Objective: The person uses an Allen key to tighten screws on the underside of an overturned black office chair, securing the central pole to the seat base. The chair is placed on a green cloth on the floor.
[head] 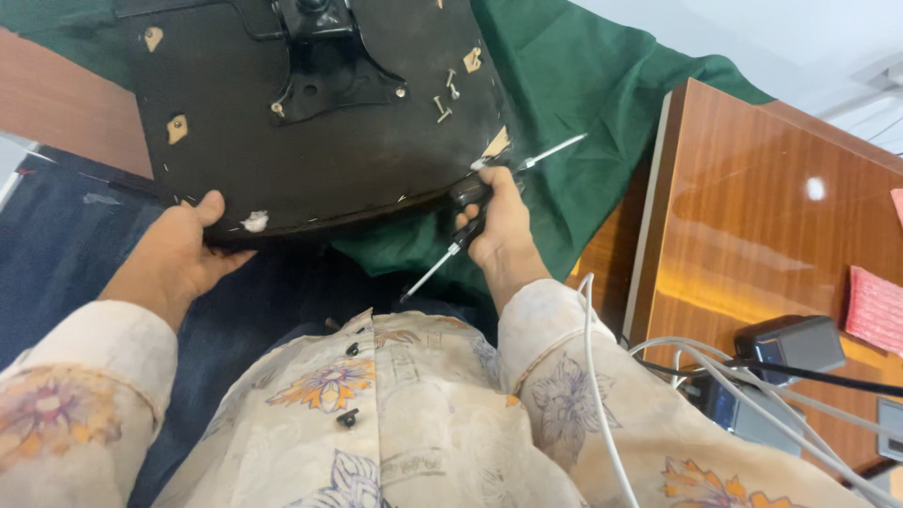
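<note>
1. Head view: a black chair seat (310, 141) lies upside down on a green cloth (602, 85), in front of the person and above the lap
2. The underside of the seat is a dark, flat board with a rounded near edge; a black metal bracket (329, 66) sits at its upper middle, and some loose screws (444, 99) lie on the right part
3. Small tan patches and a white spot (254, 222) show where the covering is worn or torn
4. The left hand (179, 259) is closed on the near left edge of the seat, thumb on top
5. The right hand (499, 221) is at the near right edge, fingers clamped on a screwdriver (451, 249) with a dark handle; a second thin metal shaft (550, 152) points up and right from the same hand
6. To the right stands a brown wooden table (752, 207) with a dark adapter (790, 343), white cables (715, 376) and a pink cloth (875, 306)
</note>
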